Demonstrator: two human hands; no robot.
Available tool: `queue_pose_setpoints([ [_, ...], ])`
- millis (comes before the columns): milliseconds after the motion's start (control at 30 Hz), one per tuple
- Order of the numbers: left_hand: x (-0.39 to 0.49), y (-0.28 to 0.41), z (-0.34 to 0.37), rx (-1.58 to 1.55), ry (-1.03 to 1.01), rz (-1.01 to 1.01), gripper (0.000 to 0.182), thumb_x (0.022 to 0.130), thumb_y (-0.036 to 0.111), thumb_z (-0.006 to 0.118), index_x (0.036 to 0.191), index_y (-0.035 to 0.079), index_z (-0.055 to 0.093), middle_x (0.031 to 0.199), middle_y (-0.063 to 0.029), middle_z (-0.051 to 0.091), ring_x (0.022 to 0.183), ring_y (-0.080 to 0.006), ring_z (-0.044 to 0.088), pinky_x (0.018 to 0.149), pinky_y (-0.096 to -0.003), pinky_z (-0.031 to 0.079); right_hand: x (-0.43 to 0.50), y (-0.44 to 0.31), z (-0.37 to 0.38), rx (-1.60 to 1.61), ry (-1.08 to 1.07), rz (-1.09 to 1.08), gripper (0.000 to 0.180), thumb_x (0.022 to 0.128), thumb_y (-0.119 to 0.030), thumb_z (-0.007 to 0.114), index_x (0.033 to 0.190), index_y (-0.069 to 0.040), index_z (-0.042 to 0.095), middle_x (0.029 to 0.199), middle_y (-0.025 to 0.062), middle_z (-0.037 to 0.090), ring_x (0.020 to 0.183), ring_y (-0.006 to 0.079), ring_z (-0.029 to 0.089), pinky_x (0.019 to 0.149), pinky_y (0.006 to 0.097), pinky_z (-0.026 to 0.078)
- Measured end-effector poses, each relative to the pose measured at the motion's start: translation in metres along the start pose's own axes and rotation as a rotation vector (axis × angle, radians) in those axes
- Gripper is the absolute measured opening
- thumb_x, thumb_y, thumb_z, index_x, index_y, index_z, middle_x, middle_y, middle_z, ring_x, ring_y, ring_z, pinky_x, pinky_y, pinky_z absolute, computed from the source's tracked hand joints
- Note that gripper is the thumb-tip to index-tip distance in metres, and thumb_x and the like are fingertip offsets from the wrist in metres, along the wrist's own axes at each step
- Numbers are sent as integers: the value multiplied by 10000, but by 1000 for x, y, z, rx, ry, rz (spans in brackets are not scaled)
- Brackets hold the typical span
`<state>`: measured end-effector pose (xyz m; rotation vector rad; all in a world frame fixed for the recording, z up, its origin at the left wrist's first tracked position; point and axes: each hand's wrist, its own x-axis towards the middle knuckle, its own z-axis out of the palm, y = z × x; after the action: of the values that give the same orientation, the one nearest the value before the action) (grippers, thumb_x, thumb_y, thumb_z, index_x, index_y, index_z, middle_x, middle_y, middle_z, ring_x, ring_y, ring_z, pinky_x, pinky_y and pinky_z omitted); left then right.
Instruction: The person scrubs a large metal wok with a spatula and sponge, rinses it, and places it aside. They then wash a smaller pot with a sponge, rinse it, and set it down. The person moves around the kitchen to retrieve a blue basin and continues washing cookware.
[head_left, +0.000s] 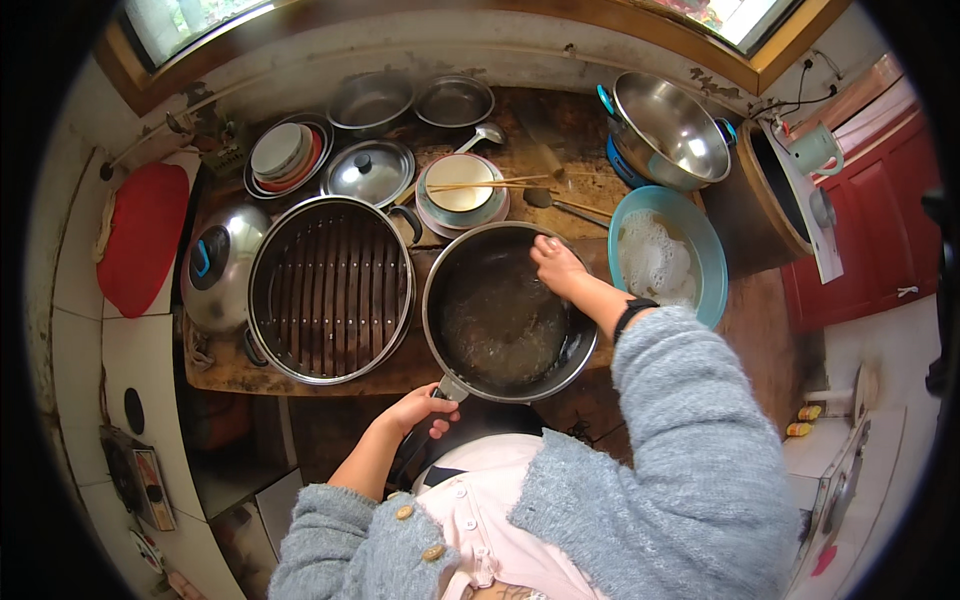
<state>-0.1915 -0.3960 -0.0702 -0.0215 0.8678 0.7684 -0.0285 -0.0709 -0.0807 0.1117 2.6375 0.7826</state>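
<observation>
My left hand (421, 412) grips the handle of a deep dark frying pan (444, 315), just below the pan's metal handle joint. The pan is held level near the table's front edge, with shallow cloudy water (502, 330) across its bottom. My right hand (559, 266) reaches in over the far right rim, fingers curled against the inner wall. Whether a scrubber or cloth is under those fingers is hidden. Right of the pan stands a teal plastic basin (711, 240) holding water and white suds (654, 251).
A round steamer pot (257, 300) with a slatted rack sits left of the pan, beside a domed metal lid (225, 289). Behind are stacked bowls (499, 206) with chopsticks (487, 182), a ladle (489, 133), a spatula (538, 198) and a large steel pot (660, 112).
</observation>
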Motion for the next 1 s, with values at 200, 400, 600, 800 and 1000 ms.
queue_pose_setpoints([
  [200, 7, -6, 3, -59, -30, 2, 210, 814, 26, 562, 954, 86, 417, 777, -110, 520, 506, -121, 434, 408, -247, 364, -58, -62, -16, 87, -484, 215, 317, 810, -318, 493, 943, -112, 694, 979, 116, 616, 1007, 336, 455, 793, 425, 339],
  [400, 14, -1, 13, 29, -34, -13, 203, 807, 25, 562, 948, 78, 425, 748, -108, 521, 494, -130, 443, 402, -254, 367, -82, -121, -53, 881, -604, 357, 662, 739, -656, 495, 941, -52, 677, 952, 168, 645, 931, 330, 587, 795, 406, 463],
  [600, 11, 8, 16, 61, -5, -35, 196, 805, 24, 560, 948, 70, 433, 751, -104, 527, 491, -130, 449, 404, -249, 377, -67, -133, -50, 1708, -222, 635, 532, 825, -541, 508, 813, -34, 667, 802, 173, 648, 813, 294, 629, 729, 393, 482],
  [800, 10, 9, 16, 110, 31, -41, 172, 811, 35, 560, 937, 50, 444, 749, -104, 532, 487, -127, 458, 401, -247, 403, -77, -75, -22, 2853, -337, 936, 543, 861, -579, 429, 1079, -104, 576, 1053, 66, 618, 948, 217, 593, 802, 464, 469],
  [1000, 12, 7, 14, 112, 51, -43, 157, 817, 42, 560, 932, 40, 452, 752, -104, 539, 483, -124, 464, 397, -239, 412, -60, -67, 8, 2064, 236, 1004, 477, 901, -483, 440, 1172, -98, 520, 1058, 93, 613, 916, 245, 599, 799, 490, 462],
])
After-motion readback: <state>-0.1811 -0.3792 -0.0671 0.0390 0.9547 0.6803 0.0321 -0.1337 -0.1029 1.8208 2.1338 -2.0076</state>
